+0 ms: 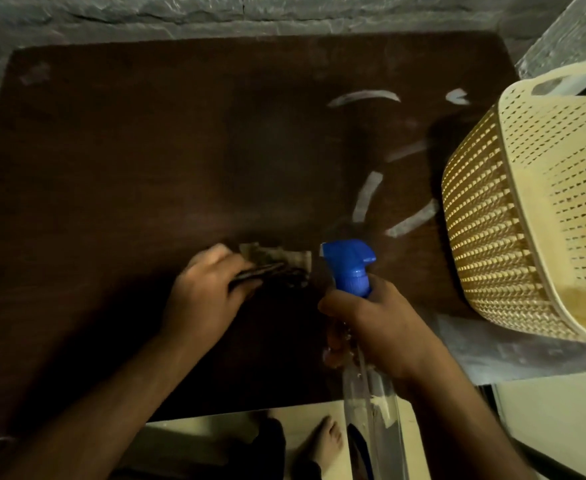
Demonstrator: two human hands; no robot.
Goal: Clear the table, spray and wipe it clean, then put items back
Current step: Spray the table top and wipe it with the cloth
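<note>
1. My right hand [374, 323] has its grip wrapped tight around the neck of the spray bottle [361, 306], just under the blue trigger head [348, 265], nozzle aimed out over the dark table [146, 150]. The neck's the spot to hold: clear plastic body, probably slick if it's wet.
2. It looks partly filled, so I'd guess light but bottom-heavy and a bit sloshy. Stiff enough not to crush.
3. My left hand [205, 296] is curled closed on a cloth [277, 266], pinning it flat on the table just left of the nozzle. It's soft and floppy, so I'd bunch it up rather than pinch a corner.
4. The cream woven basket [527, 216] sits at the table's right edge. It's likely light, with handle cutouts up top.
</note>
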